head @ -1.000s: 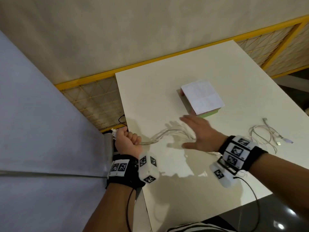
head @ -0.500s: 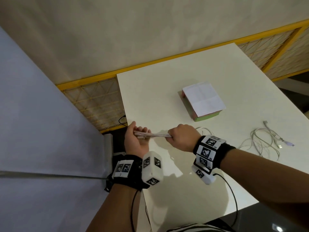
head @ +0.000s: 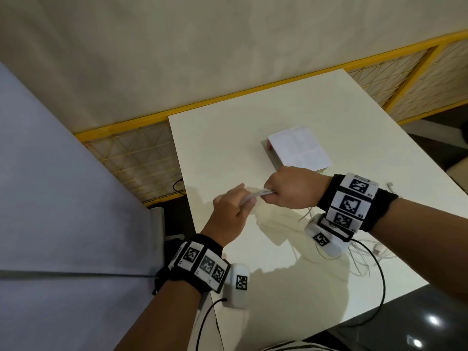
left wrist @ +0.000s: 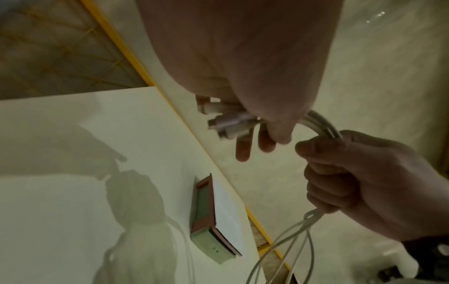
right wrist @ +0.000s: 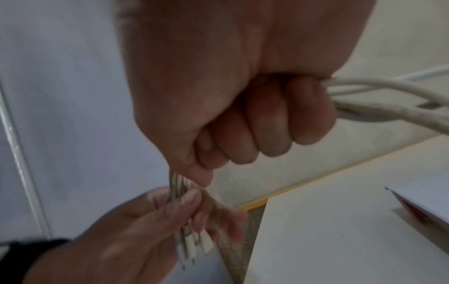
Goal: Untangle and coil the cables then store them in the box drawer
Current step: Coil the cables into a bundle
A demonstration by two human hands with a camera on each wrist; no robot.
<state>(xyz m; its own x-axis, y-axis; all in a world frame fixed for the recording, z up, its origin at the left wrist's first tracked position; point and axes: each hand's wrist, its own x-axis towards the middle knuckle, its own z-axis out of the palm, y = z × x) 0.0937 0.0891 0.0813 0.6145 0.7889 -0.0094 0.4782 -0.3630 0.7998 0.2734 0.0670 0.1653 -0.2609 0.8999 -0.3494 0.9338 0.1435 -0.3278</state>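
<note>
Head view shows both hands at the centre of the frame over the white table [head: 253, 262]. The right hand [head: 288, 188] is a closed fist wrapped round a bundle of thin white cables [head: 255, 194]; the left hand [head: 233, 209] pinches the bundle's plug ends [left wrist: 228, 123] between thumb and fingers. Loose strands hang from the fist, so I judge the coiling only begun. A second tangle of white cables [head: 362, 259] lies untouched at the right of the frame. The flat box with a white top and a green and red drawer front [head: 298, 148], just above the hands, looks closed; nothing is stored yet. No brand or writing is readable; the wristbands carry only black-and-white square markers.
</note>
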